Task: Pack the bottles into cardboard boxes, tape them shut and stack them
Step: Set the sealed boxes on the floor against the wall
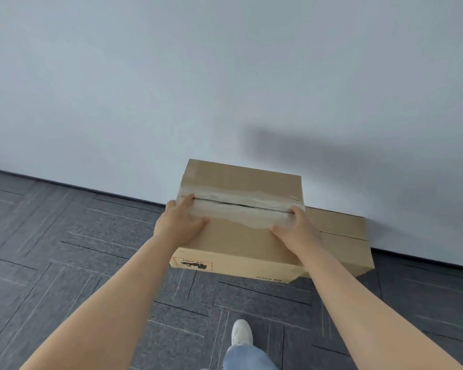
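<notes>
**Both hands on a taped box by the wall**

I have the cardboard box (pixel 241 244) between my two hands, arms stretched forward and down. My left hand (pixel 181 221) clasps the box's left end: the thumb lies flat on the top panel and one of my fingers (pixel 189 198) reaches along the centre seam, while the rest fold over the edge and out of sight. My right hand (pixel 298 232) does the same at the right end, thumb spread on the top, forefinger at the seam, the other fingers wrapped down the side. Neither hand has anything else in it.

The box's flaps are down, and a wide, wrinkled strip of clear packing tape (pixel 241 209) runs across the top from end to end. A dark slit shows along the seam under the tape. On the face nearest me there is a printed label (pixel 193 264) with a red dashed border, and it reads upside down from here.

A second cardboard box (pixel 340 236) sits low against the white wall (pixel 145 89), behind and to the right of the one I hold. My box covers its left part. I cannot tell whether my box rests on it, stands on the floor or hangs just above.

The floor (pixel 64 249) is dark grey carpet tile with pale line patterns. Below the box I see my white trainer (pixel 241 332) and a pale jeans leg (pixel 243 356). A soft shadow (pixel 292 145) falls on the wall above the boxes.
</notes>
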A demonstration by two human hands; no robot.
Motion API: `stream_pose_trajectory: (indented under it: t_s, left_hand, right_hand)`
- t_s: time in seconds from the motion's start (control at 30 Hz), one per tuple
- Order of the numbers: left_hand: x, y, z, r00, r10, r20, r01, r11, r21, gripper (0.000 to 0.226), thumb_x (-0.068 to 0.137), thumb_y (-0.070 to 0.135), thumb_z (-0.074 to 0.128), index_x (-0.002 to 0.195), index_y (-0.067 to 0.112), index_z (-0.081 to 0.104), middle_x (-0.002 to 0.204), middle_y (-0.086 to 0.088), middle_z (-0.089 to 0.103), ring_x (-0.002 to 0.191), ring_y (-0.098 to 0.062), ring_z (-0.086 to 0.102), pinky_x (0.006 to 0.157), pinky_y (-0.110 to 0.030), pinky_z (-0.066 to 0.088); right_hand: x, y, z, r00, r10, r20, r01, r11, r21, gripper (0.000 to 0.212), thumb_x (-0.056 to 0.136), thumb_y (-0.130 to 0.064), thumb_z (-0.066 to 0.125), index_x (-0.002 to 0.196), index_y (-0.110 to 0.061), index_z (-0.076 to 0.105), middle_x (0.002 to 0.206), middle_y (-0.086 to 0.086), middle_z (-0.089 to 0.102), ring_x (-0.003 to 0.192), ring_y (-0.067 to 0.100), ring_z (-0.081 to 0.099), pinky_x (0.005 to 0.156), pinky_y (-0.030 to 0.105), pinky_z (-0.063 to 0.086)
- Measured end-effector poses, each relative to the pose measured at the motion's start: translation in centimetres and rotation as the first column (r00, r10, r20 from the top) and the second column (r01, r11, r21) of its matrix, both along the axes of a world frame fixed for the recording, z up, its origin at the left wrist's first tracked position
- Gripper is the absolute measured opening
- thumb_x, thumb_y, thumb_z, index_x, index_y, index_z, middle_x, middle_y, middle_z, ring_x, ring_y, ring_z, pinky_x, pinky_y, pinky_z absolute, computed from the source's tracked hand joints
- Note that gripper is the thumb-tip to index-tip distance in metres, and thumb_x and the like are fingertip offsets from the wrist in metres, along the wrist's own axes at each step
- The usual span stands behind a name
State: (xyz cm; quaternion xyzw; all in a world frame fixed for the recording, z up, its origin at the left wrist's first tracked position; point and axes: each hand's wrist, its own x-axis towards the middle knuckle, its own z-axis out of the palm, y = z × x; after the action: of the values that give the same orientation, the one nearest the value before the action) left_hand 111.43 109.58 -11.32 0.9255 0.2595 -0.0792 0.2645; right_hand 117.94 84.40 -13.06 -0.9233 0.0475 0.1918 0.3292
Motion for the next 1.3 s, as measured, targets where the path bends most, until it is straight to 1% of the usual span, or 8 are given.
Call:
stream_pose_trajectory:
  t_s: [0.1,0.2,0.4,0.8,0.87,1.0,1.2,1.3]
  left_hand:
    - [4.3,2.5,-2.5,0.998,-0.039,-0.048,0.037,0.998,-0.046,0.077,0.081,0.053,0.058,0.145,0.037,0.019,0.146,-0.01,0.025,0.118,-0.03,0.049,0.091,-0.037,0.043]
    - [8.0,4.6,-5.3,0.994,-0.07,-0.087,0.06,0.992,-0.108,0.08,0.081,0.049,0.062,0.146,0.037,0.017,0.151,-0.01,0.017,0.126,-0.03,0.043,0.098,-0.037,0.039]
    - [15.4,8.2,-14.2,0.985,-0.132,-0.11,0.113,0.979,-0.168,0.083,0.079,0.047,0.065,0.146,0.035,0.018,0.15,-0.009,0.02,0.127,-0.031,0.041,0.103,-0.038,0.036]
    - [23.3,10.8,-30.1,0.983,-0.14,-0.119,0.116,0.975,-0.19,0.082,0.08,0.043,0.067,0.146,0.036,0.019,0.151,-0.009,0.017,0.127,-0.033,0.041,0.101,-0.039,0.037]
    - [24.2,10.9,-31.5,0.987,-0.13,-0.098,0.107,0.971,-0.212,0.082,0.079,0.042,0.069,0.145,0.036,0.021,0.15,-0.009,0.017,0.126,-0.032,0.041,0.101,-0.038,0.037]
    - [24.9,10.9,-32.4,0.988,-0.144,-0.056,0.131,0.974,-0.186,0.084,0.077,0.043,0.07,0.145,0.035,0.022,0.15,-0.01,0.013,0.126,-0.033,0.042,0.101,-0.038,0.037]
    - [24.7,10.9,-32.1,0.987,-0.148,-0.062,0.132,0.969,-0.21,0.083,0.078,0.043,0.069,0.146,0.036,0.022,0.152,-0.01,0.012,0.13,-0.032,0.038,0.104,-0.037,0.034]
    - [24.9,10.5,-32.2,0.987,-0.148,-0.07,0.128,0.965,-0.228,0.082,0.078,0.043,0.07,0.145,0.037,0.023,0.152,-0.009,0.012,0.131,-0.032,0.036,0.105,-0.039,0.033]
  right_hand:
    - [4.1,2.1,-2.4,1.0,-0.019,-0.022,0.019,1.0,0.002,0.078,0.079,-0.049,0.067,0.144,-0.034,0.025,0.146,0.002,0.037,0.128,0.027,0.043,0.1,0.044,0.043]
    - [7.3,3.7,-4.9,0.998,-0.039,-0.042,0.038,0.999,-0.006,0.08,0.078,-0.048,0.068,0.144,-0.035,0.025,0.146,0.003,0.038,0.127,0.026,0.044,0.1,0.042,0.043]
    - [13.3,6.7,-13.2,0.993,-0.094,-0.075,0.093,0.995,-0.022,0.078,0.08,-0.044,0.068,0.144,-0.031,0.027,0.145,0.005,0.038,0.122,0.026,0.048,0.085,0.032,0.04]
    - [20.3,9.3,-27.1,0.995,-0.092,-0.046,0.09,0.995,-0.054,0.072,0.083,-0.036,0.068,0.143,-0.027,0.03,0.143,0.006,0.042,0.127,0.029,0.043,0.098,0.039,0.041]
    - [21.2,9.5,-28.6,0.994,-0.106,-0.033,0.104,0.992,-0.065,0.071,0.083,-0.035,0.069,0.143,-0.027,0.032,0.141,0.006,0.043,0.126,0.029,0.044,0.097,0.039,0.041]
    - [22.4,9.7,-29.8,0.989,-0.147,-0.035,0.144,0.987,-0.064,0.068,0.082,-0.034,0.069,0.14,-0.029,0.034,0.139,0.01,0.041,0.117,0.028,0.049,0.082,0.031,0.04]
    - [22.6,9.4,-29.5,0.985,-0.169,-0.028,0.167,0.985,-0.052,0.068,0.081,-0.031,0.07,0.14,-0.029,0.036,0.139,0.009,0.042,0.119,0.029,0.048,0.086,0.032,0.041]
    - [22.6,9.3,-29.3,0.983,-0.176,-0.053,0.172,0.983,-0.062,0.067,0.083,-0.03,0.069,0.14,-0.03,0.034,0.141,0.01,0.039,0.115,0.029,0.05,0.081,0.03,0.039]
